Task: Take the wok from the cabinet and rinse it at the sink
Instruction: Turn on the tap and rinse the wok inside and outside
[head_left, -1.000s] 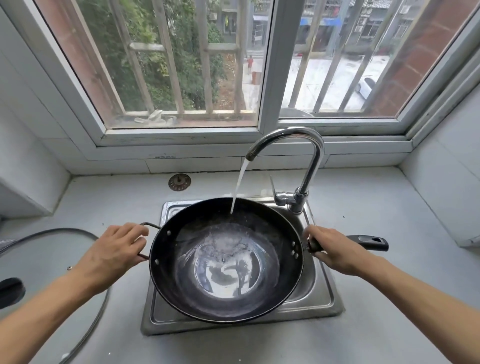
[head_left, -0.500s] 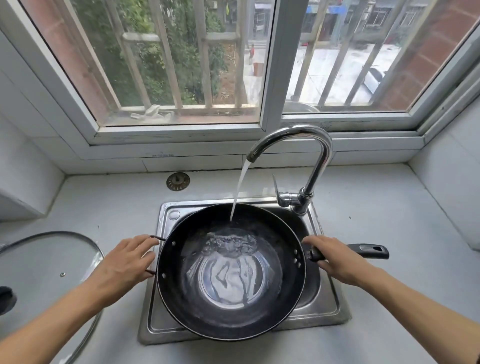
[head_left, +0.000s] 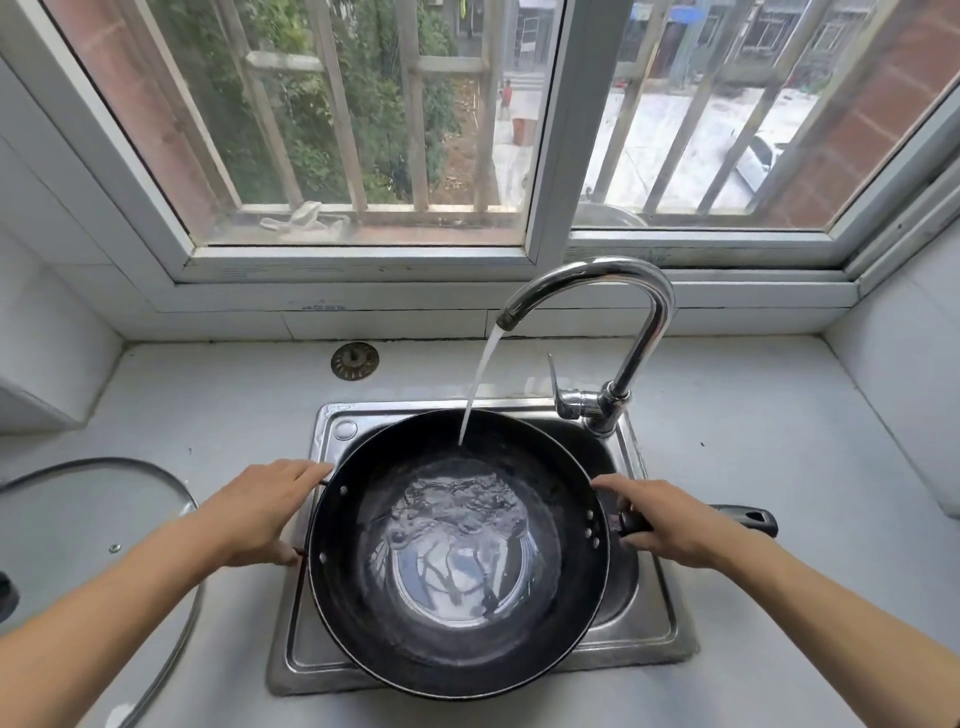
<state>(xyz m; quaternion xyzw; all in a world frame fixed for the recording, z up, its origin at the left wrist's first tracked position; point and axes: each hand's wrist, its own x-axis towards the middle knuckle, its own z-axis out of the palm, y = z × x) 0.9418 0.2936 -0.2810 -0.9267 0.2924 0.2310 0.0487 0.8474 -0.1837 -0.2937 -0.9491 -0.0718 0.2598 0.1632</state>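
Note:
A black wok (head_left: 457, 644) sits over the steel sink (head_left: 660, 623), with a pool of water in its bottom. Water streams from the chrome faucet (head_left: 644, 322) onto the wok's far inner wall. My left hand (head_left: 260, 512) grips the small loop handle on the wok's left side. My right hand (head_left: 670, 525) grips the long black handle (head_left: 748, 519) close to the rim, and the handle's end sticks out to the right past my hand.
A glass lid (head_left: 93, 519) lies on the grey counter at the left, its black knob at the frame's edge. A metal drain strainer (head_left: 355, 361) rests on the counter behind the sink. The window sill runs along the back. A tiled wall rises at the right.
The water pool in the wok has grown and shifted a little. Both hands keep their grips on the handles. The camera has tilted slightly.

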